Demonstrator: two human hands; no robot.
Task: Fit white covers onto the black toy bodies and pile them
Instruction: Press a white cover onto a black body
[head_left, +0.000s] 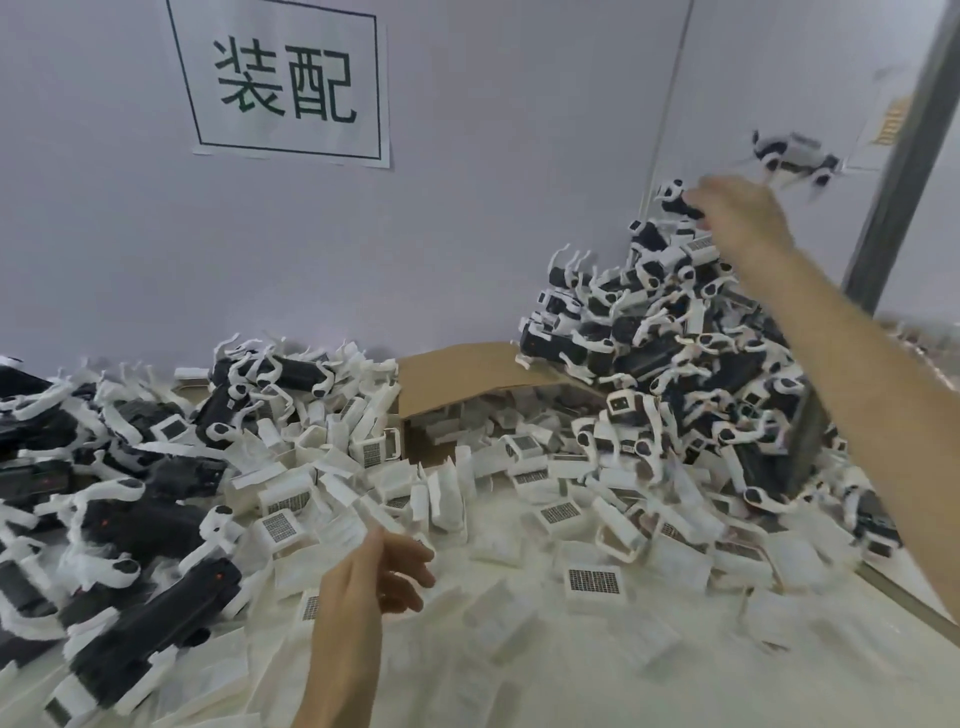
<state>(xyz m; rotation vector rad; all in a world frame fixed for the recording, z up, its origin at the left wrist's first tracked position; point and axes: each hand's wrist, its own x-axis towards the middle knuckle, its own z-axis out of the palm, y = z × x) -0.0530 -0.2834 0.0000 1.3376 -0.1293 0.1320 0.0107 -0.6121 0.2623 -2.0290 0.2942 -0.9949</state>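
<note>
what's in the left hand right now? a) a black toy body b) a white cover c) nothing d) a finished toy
c: the left hand hangs over the loose white covers with fingers relaxed and nothing in its grip.

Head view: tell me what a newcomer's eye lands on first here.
A black-and-white toy dog hangs blurred in the air at upper right, just above the raised right hand. Below it a tall pile of finished toys rises against the wall at right. At upper left, a paper sign shows two large characters.
</note>
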